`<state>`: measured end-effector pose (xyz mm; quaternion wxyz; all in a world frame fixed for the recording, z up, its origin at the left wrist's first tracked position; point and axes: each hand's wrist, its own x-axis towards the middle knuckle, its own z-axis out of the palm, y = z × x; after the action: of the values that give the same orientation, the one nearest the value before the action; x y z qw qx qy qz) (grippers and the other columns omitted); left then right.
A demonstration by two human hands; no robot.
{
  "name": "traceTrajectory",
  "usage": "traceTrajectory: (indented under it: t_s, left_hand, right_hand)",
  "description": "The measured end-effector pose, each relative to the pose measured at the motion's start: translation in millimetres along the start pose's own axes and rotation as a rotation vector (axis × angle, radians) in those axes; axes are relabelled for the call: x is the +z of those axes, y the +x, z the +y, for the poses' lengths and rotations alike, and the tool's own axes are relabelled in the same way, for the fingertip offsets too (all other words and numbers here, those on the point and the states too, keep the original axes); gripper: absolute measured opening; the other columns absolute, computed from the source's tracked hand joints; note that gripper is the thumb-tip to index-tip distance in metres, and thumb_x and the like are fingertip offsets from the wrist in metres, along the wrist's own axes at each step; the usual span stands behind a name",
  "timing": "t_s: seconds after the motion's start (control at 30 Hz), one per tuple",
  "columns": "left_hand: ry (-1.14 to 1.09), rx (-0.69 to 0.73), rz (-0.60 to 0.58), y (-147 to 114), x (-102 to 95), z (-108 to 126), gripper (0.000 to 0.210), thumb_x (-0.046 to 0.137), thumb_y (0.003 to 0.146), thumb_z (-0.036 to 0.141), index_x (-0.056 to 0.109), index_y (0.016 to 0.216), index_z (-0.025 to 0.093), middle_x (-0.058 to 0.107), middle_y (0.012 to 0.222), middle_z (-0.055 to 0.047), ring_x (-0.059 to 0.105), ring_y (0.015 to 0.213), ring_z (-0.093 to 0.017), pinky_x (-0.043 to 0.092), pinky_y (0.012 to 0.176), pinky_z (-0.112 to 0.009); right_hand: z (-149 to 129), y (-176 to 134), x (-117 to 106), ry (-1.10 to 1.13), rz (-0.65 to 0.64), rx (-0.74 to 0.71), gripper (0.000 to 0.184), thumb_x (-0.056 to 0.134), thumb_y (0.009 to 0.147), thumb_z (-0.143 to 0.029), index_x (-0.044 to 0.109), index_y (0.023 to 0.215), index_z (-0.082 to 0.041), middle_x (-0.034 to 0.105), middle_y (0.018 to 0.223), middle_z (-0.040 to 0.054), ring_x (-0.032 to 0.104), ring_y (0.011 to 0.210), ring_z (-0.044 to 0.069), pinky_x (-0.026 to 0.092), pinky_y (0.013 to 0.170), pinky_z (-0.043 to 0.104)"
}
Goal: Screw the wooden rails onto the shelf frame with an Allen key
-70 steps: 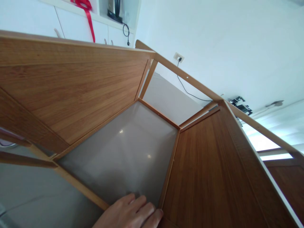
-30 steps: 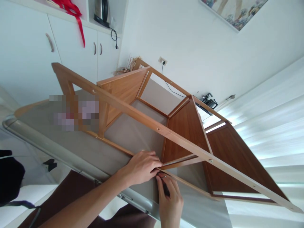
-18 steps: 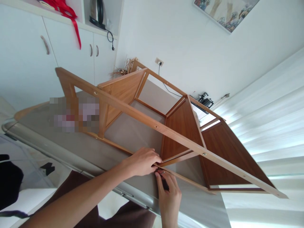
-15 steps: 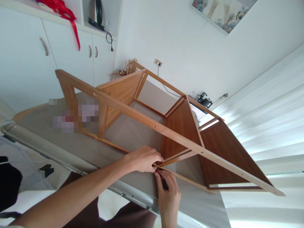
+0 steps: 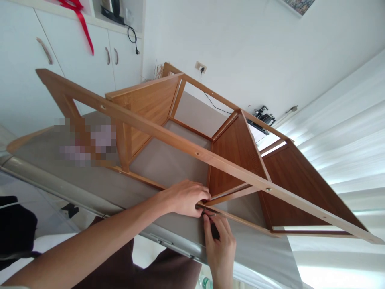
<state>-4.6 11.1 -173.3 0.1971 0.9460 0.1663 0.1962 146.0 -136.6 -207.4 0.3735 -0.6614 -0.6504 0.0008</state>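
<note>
A wooden shelf frame with several brown panels lies on its side on a grey-topped table. My left hand is closed around the near lower rail, where the middle panel's crossbar meets it. Just to its right, my right hand pinches something thin and small against the outer side of the same rail. What it pinches is mostly hidden by the fingertips. The upper near rail runs above both hands and shows holes, one with a metal fitting.
White cabinets stand at the back left, with a red ribbon and a kettle above. A wall outlet has a cord plugged in. White curtains hang at right. A bottle is below the table edge.
My view has shifted slightly, so the frame appears larger and its left end higher. Both hands stay at the same joint, and the right fingers still pinch there.
</note>
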Motion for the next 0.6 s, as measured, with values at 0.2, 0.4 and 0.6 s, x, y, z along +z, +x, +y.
traceTrajectory:
  t_s: [0.2, 0.4, 0.6]
  left_hand:
    - [-0.006, -0.02, 0.0, 0.4, 1.0, -0.4, 0.012, 0.063, 0.078, 0.025, 0.066, 0.09, 0.026, 0.07, 0.097, 0.005, 0.067, 0.09, -0.018, 0.046, 0.069, -0.029]
    - [-0.013, -0.028, -0.016, 1.4, -2.5, 1.3, 0.014, 0.065, 0.077, 0.03, 0.066, 0.091, 0.025, 0.07, 0.094, 0.004, 0.066, 0.09, -0.019, 0.046, 0.068, -0.029]
    - [-0.03, -0.037, -0.027, 1.8, -3.7, 1.9, 0.012, 0.064, 0.079, 0.03, 0.064, 0.091, 0.025, 0.07, 0.096, 0.005, 0.066, 0.092, -0.018, 0.045, 0.069, -0.027]
  right_hand:
    - [-1.3, -1.9, 2.8, -0.002, 0.063, 0.133, 0.029, 0.064, 0.091, -0.033, 0.059, 0.119, -0.024, 0.071, 0.093, 0.0, 0.068, 0.085, 0.014, 0.051, 0.079, 0.024]
    - [-5.2, -4.3, 5.9, -0.03, 0.163, 0.127, 0.033, 0.066, 0.09, -0.034, 0.058, 0.119, -0.021, 0.072, 0.087, -0.0017, 0.07, 0.078, 0.012, 0.051, 0.075, 0.021]
    - [-2.0, -8.5, 6.5, -0.078, 0.187, 0.13, 0.021, 0.065, 0.091, -0.033, 0.064, 0.111, -0.024, 0.074, 0.101, -0.0001, 0.071, 0.094, 0.014, 0.05, 0.08, 0.018]
